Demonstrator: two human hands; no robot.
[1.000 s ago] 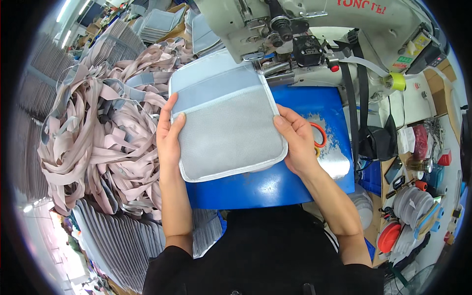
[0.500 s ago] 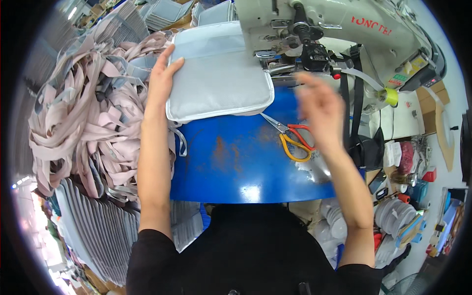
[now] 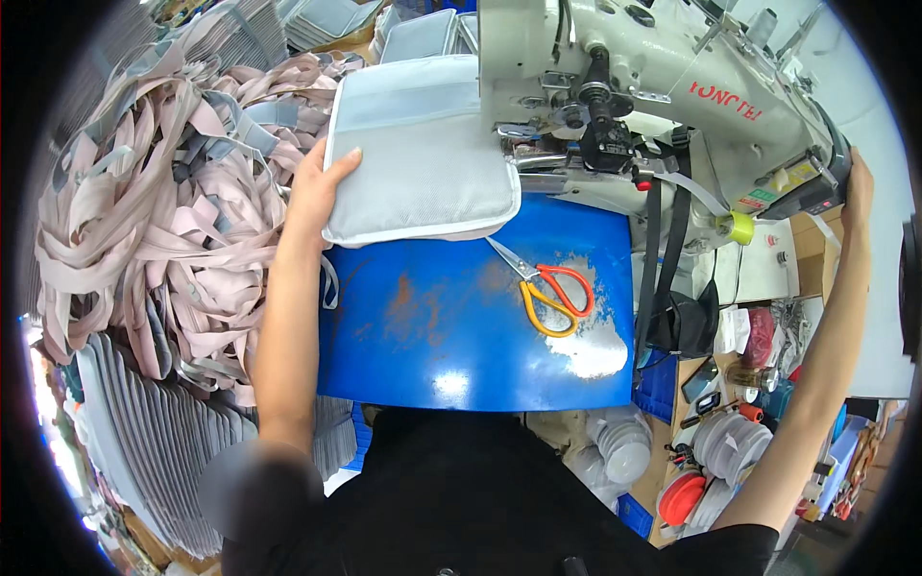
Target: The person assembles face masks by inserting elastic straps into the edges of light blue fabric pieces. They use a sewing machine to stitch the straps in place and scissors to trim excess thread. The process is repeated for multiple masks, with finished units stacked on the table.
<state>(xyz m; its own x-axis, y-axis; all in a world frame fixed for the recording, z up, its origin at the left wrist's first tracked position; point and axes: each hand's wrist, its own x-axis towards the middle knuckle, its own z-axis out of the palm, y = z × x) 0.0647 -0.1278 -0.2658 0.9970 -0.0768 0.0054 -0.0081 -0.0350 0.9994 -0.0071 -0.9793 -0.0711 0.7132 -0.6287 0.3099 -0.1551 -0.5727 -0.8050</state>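
A grey padded fabric pouch (image 3: 423, 158) with white-bound edges lies at the sewing machine, its right edge by the needle area. My left hand (image 3: 322, 187) grips its left edge, thumb on top and the other fingers partly hidden. At the far right, my right hand (image 3: 858, 192) is closed against the dark handwheel (image 3: 841, 168) at the end of the sewing machine (image 3: 663, 62); part of its fingers is out of sight. Scissors (image 3: 549, 293) with one red and one yellow handle lie on the blue work surface (image 3: 403, 374), just below the pouch.
Pale pink and grey straps (image 3: 182, 221) are heaped at left, above a stack of grey panels (image 3: 163, 432). More grey pouches (image 3: 418, 36) sit behind. Black straps (image 3: 663, 250) hang right of the blue surface, with white spools (image 3: 624, 451) lower down.
My right hand has gone from above the scissors to the machine's far right end. My left hand stays on the pouch. The whole view has shifted slightly.
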